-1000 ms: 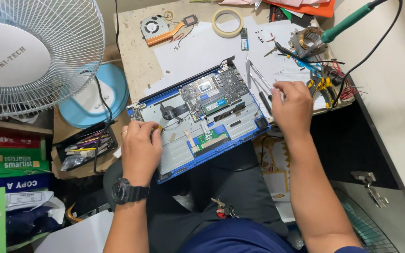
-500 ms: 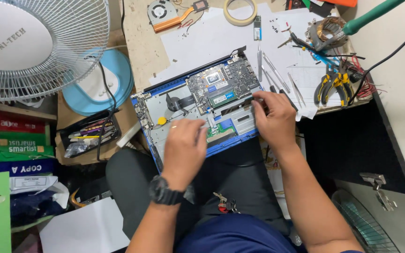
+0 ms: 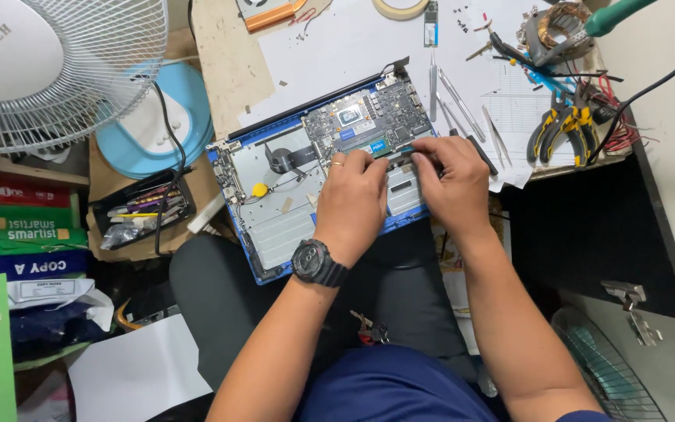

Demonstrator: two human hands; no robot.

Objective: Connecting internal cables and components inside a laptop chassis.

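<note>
Head view, grip: left hand (image 3: pixel 351 199) and right hand (image 3: pixel 451 176) meet fingertip to fingertip over the opened laptop (image 3: pixel 318 168); fingers pinched narrow on a small part at the board's lower edge, which they hide from view.
Laptop: blue shell, back cover off, lying tilted across the person's lap and the desk edge, directly under both hands.
Circuit board (image 3: pixel 369 121): dark, just above the fingertips.
Wristwatch (image 3: pixel 319 263): black, on the left wrist, below the grip.
Tweezers (image 3: pixel 462 98): on white paper, up and right of the grip.
Pliers (image 3: pixel 562 129): yellow-handled, farther right.
Parts tray (image 3: pixel 142 209): black, well left.
Fan (image 3: pixel 44 66): white, far upper left.
</note>
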